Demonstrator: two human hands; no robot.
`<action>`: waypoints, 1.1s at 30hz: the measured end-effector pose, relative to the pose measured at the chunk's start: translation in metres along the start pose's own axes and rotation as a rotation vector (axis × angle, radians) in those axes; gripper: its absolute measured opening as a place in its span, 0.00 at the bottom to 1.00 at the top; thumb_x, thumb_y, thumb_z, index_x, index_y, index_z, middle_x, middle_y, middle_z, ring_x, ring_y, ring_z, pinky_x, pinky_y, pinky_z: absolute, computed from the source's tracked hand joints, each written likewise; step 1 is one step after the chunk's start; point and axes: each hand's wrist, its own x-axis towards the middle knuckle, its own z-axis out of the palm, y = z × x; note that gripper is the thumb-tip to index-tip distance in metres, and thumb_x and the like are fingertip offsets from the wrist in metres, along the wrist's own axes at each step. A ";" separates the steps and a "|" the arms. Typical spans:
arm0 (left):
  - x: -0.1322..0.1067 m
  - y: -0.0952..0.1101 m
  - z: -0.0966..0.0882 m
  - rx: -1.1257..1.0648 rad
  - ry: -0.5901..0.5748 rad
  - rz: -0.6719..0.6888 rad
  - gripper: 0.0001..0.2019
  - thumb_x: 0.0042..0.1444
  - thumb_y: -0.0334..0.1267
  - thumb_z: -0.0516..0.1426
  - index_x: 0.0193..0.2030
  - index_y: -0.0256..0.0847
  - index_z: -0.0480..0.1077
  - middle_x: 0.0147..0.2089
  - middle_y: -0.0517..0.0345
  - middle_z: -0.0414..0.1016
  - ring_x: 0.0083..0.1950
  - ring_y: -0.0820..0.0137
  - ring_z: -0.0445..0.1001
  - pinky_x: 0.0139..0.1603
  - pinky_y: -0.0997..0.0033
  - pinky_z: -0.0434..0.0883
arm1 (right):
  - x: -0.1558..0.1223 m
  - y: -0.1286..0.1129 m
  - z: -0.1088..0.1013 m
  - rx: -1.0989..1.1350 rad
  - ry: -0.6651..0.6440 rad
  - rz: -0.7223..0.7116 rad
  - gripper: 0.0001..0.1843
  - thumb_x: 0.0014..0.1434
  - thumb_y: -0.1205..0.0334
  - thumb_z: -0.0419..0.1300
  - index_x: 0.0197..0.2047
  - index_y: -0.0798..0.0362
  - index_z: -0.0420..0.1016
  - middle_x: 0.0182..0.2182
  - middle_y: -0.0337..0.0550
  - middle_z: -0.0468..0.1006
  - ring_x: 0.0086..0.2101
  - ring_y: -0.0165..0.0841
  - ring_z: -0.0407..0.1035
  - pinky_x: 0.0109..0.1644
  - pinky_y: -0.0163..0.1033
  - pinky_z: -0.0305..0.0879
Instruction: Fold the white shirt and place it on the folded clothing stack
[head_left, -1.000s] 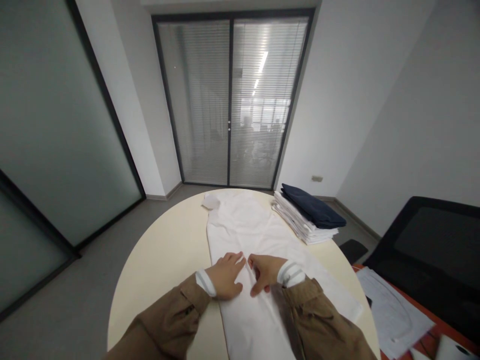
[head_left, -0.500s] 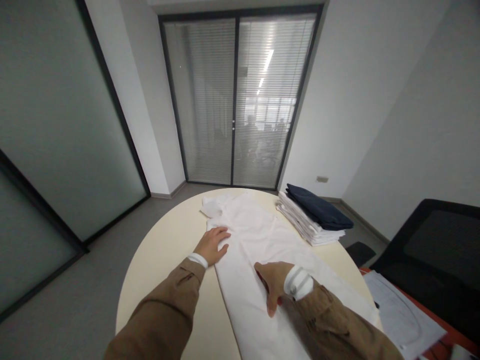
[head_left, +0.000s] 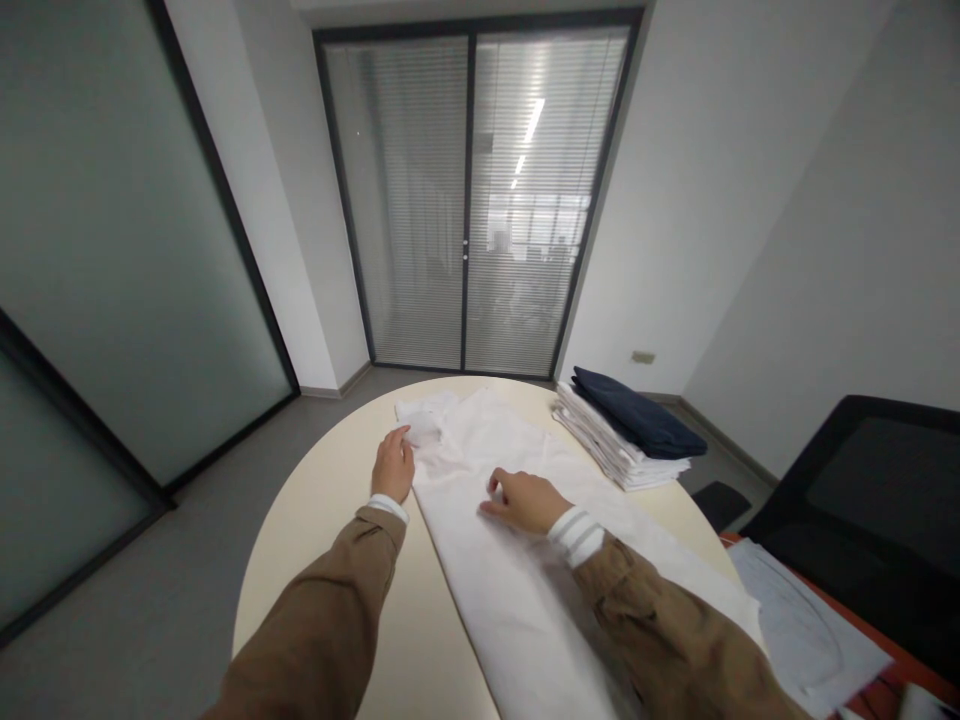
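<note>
I now have the left hand (head_left: 393, 466) farther up, by the far-left edge of the white cloth garment (head_left: 480, 570) lying on the round cream worktop (head_left: 322, 520), grip unreadable, the right hand (head_left: 529, 500) over its middle, fingers (head_left: 499, 512) loosely parted, work apparently shifting far-endward.

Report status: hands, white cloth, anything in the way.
Left hand by left edge of white cloth; right hand over its middle, contact unclear. Cloth wrinkled, spread on table. Folded stack at right, apart from hands.

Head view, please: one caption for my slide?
Left hand and right hand at a white cloth on a round table, near folded clothes.
</note>
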 end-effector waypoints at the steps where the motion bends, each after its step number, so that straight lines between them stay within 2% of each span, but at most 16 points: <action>1: 0.004 -0.007 0.002 0.009 -0.014 -0.017 0.19 0.65 0.32 0.46 0.60 0.38 0.65 0.59 0.45 0.70 0.62 0.61 0.67 0.67 0.58 0.63 | 0.005 -0.001 0.004 0.018 0.020 -0.001 0.22 0.60 0.44 0.60 0.51 0.50 0.73 0.39 0.50 0.81 0.39 0.42 0.74 0.39 0.39 0.60; 7: 0.025 -0.035 0.010 0.039 -0.041 -0.103 0.24 0.62 0.27 0.48 0.65 0.37 0.61 0.67 0.44 0.63 0.69 0.59 0.61 0.70 0.56 0.59 | 0.019 0.007 0.036 0.148 0.120 -0.053 0.22 0.62 0.45 0.57 0.53 0.49 0.69 0.32 0.42 0.80 0.35 0.37 0.73 0.36 0.37 0.55; 12: 0.041 -0.049 0.010 0.045 -0.078 -0.162 0.24 0.60 0.27 0.50 0.64 0.39 0.63 0.63 0.45 0.70 0.61 0.59 0.71 0.62 0.58 0.67 | 0.024 0.017 0.053 0.215 0.185 -0.063 0.17 0.64 0.49 0.56 0.52 0.47 0.69 0.29 0.37 0.78 0.32 0.34 0.72 0.36 0.37 0.54; 15: 0.051 -0.056 0.011 0.045 -0.087 -0.189 0.23 0.60 0.28 0.52 0.62 0.37 0.65 0.58 0.44 0.74 0.57 0.60 0.74 0.59 0.61 0.69 | 0.027 0.019 0.055 0.216 0.198 -0.068 0.16 0.64 0.50 0.55 0.52 0.47 0.69 0.28 0.37 0.78 0.32 0.34 0.72 0.36 0.37 0.53; 19: 0.063 -0.067 0.014 0.040 -0.086 -0.213 0.15 0.60 0.30 0.53 0.52 0.39 0.72 0.51 0.47 0.78 0.50 0.62 0.77 0.54 0.64 0.70 | 0.029 0.019 0.055 0.220 0.200 -0.075 0.15 0.64 0.51 0.55 0.52 0.47 0.70 0.27 0.36 0.77 0.30 0.33 0.71 0.35 0.36 0.52; 21: 0.069 -0.071 0.016 0.025 -0.080 -0.233 0.12 0.60 0.31 0.53 0.48 0.40 0.73 0.46 0.50 0.79 0.44 0.65 0.78 0.49 0.67 0.72 | 0.030 0.019 0.054 0.221 0.207 -0.078 0.15 0.64 0.52 0.55 0.51 0.47 0.70 0.27 0.35 0.77 0.30 0.33 0.70 0.34 0.36 0.52; 24: 0.079 -0.077 0.017 -0.011 -0.040 -0.271 0.10 0.61 0.32 0.51 0.47 0.40 0.71 0.43 0.52 0.79 0.35 0.69 0.78 0.39 0.72 0.73 | 0.031 0.019 0.054 0.225 0.213 -0.087 0.15 0.64 0.53 0.55 0.51 0.47 0.70 0.26 0.34 0.76 0.29 0.32 0.70 0.34 0.35 0.51; 29: 0.094 -0.086 0.019 -0.036 0.059 -0.298 0.08 0.61 0.34 0.52 0.46 0.41 0.69 0.42 0.55 0.78 0.33 0.72 0.78 0.37 0.75 0.71 | 0.033 0.021 0.054 0.243 0.191 -0.113 0.15 0.62 0.53 0.58 0.52 0.46 0.71 0.26 0.34 0.76 0.29 0.32 0.70 0.34 0.35 0.51; 33: 0.102 -0.092 0.024 -0.014 0.081 -0.328 0.06 0.60 0.35 0.54 0.42 0.41 0.70 0.39 0.59 0.78 0.31 0.73 0.77 0.34 0.76 0.70 | 0.034 0.023 0.054 0.249 0.185 -0.134 0.15 0.62 0.54 0.58 0.52 0.45 0.71 0.26 0.34 0.76 0.29 0.31 0.70 0.34 0.35 0.52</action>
